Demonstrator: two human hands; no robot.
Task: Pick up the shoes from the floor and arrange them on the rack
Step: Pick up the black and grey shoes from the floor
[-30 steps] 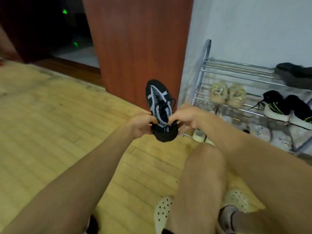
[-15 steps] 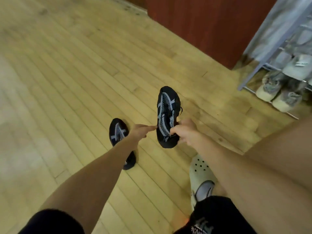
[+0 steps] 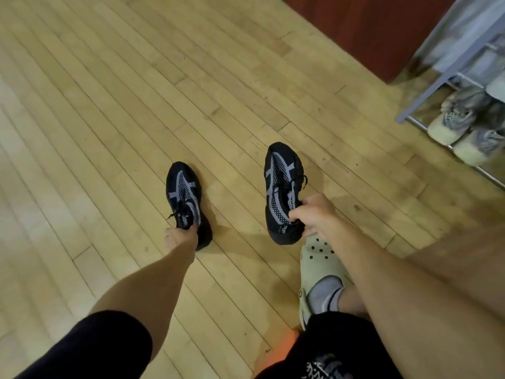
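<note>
Two black shoes with grey mesh stripes are in view. My right hand (image 3: 314, 216) grips one shoe (image 3: 282, 181) at its collar and holds it above the wooden floor, toe pointing away. The matching shoe (image 3: 184, 194) lies on the floor to the left, toe away from me. My left hand (image 3: 181, 236) has reached its heel opening, with the fingers tucked into the collar. The metal shoe rack (image 3: 442, 75) stands at the upper right.
A pair of pale grey sneakers (image 3: 461, 124) sits on the rack's lowest rail. A red-brown wooden panel (image 3: 363, 26) stands beside the rack. My own foot in a cream clog (image 3: 318, 266) rests under the held shoe.
The view has tilted down from the rack to the floor. My left hand let go of the held shoe and reached down to the second shoe's heel. My right hand keeps its shoe.
</note>
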